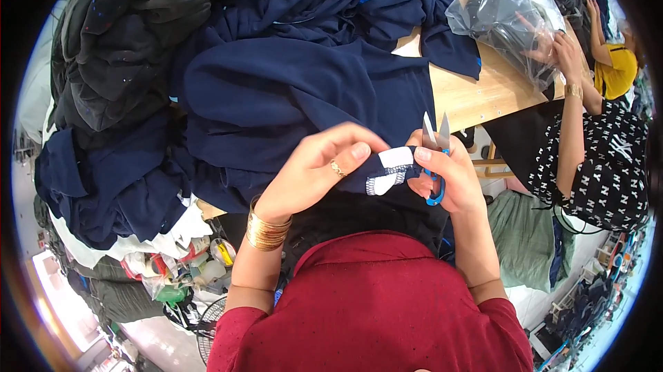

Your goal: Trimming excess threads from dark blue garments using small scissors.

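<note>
My right hand holds small scissors with blue handles, their blades pointing away from me and apart. Its thumb also presses on a folded navy fabric edge with white patches and overlock stitching. At the other side of this edge is my left hand, thumb and fingers stretched out and apart. Its fingertips are blurred and reach toward the white patch; whether they touch it is unclear. The navy garment spreads over the table beyond both hands.
Black cloth is heaped at the far left, with more navy cloth nearer. At the right, a co-worker's hands handle a clear plastic bag on the wooden table. A green sack stands below.
</note>
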A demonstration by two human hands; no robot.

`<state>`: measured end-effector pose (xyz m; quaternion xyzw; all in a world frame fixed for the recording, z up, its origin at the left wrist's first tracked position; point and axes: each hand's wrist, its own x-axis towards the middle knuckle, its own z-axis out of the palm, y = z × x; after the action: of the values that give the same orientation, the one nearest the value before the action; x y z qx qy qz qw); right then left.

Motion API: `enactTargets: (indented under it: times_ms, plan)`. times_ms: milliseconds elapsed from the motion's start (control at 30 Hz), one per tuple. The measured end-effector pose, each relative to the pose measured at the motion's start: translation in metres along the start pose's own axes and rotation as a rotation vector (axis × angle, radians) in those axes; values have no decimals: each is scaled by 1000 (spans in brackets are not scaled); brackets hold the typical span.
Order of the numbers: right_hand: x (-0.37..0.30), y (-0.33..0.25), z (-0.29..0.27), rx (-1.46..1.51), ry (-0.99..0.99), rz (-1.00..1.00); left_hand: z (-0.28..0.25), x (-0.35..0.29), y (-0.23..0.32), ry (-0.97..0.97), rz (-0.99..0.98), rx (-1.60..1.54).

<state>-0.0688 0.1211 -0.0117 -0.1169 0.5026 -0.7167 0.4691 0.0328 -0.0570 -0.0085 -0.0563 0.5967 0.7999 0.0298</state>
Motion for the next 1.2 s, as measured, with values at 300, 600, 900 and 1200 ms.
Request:
enactTargets:
  times_ms: [300, 600, 900, 1200]
  plan:
    - [44, -4, -77, -1243, 668, -312, -4, -3, -9, 36, -12, 133]
    - [91, 66, -189, -1377, 699, -300, -4, -2, -11, 105, -76, 48]
    - [74, 60, -168, -1576, 847, -421, -4, 0, -21, 330, -34, -111]
    - [37, 7, -19, -1063, -4, -798, 10, 21, -30, 266, -21, 66]
